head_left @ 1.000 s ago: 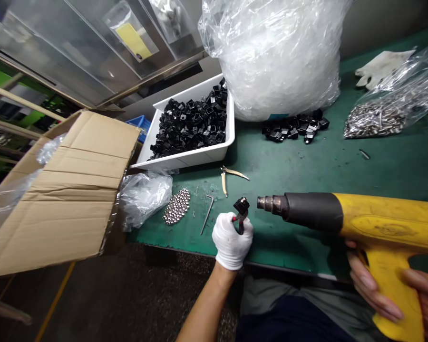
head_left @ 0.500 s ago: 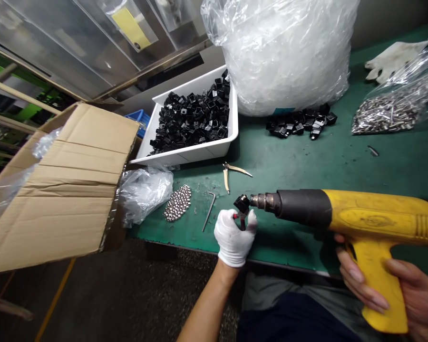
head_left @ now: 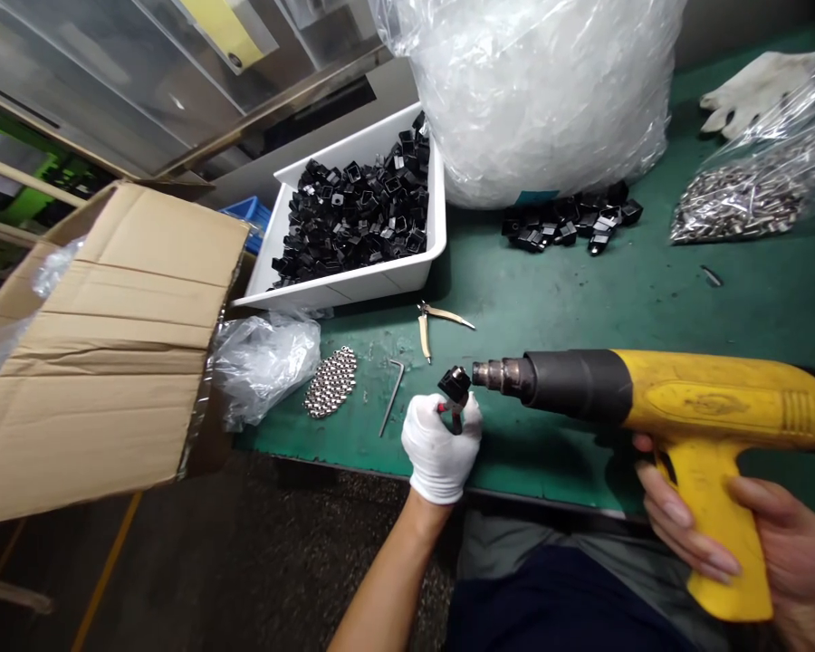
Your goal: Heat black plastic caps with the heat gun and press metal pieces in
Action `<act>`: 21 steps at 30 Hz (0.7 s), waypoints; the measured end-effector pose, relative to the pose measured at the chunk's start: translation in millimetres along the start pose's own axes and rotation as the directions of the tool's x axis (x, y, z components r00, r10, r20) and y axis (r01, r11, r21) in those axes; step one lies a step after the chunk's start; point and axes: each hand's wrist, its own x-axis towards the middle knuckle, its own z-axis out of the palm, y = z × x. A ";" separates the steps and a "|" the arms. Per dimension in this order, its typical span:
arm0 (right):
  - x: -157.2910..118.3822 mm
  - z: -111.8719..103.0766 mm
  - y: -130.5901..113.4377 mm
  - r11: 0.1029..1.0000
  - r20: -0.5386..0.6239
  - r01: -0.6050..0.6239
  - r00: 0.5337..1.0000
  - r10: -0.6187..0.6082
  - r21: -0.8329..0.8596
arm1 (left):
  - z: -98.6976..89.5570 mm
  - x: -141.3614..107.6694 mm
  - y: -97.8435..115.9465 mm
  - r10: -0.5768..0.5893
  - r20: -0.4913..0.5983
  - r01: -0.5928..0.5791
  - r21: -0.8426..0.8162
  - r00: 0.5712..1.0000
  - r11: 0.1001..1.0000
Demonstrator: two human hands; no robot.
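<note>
White plastic tray [head_left: 326, 292]: heaped with black square plastic fittings [head_left: 359, 204], on the green counter [head_left: 550, 308].
Clear plastic sack [head_left: 536, 100]: bulging, packed with translucent pieces, right behind the tray.
Clear bag [head_left: 740, 204]: holds small steel parts, far right of the counter.
Cardboard box [head_left: 109, 335]: flaps open, tilted at the counter's left end, plastic sheet showing at its edge.
Loose nearby: steel balls [head_left: 330, 382] in a patch, an Allen key [head_left: 388, 398], small pliers [head_left: 426, 326].
Black fitting [head_left: 454, 383]: square, hollow-looking, held above the counter on a short dark stem, just beside the nozzle.
Left grip: white-gloved left hand [head_left: 438, 448] clenched around the stem.
Right grip: bare right hand [head_left: 713, 534] wrapped firmly around the handle of a yellow heat gun [head_left: 652, 389].
</note>
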 end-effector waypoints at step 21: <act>-1.0 3.7 -0.5 0.999 -0.029 -0.009 1.000 0.008 -0.046 | 0.9 -1.7 -1.3 -0.017 0.002 0.017 -0.026 1.000 1.000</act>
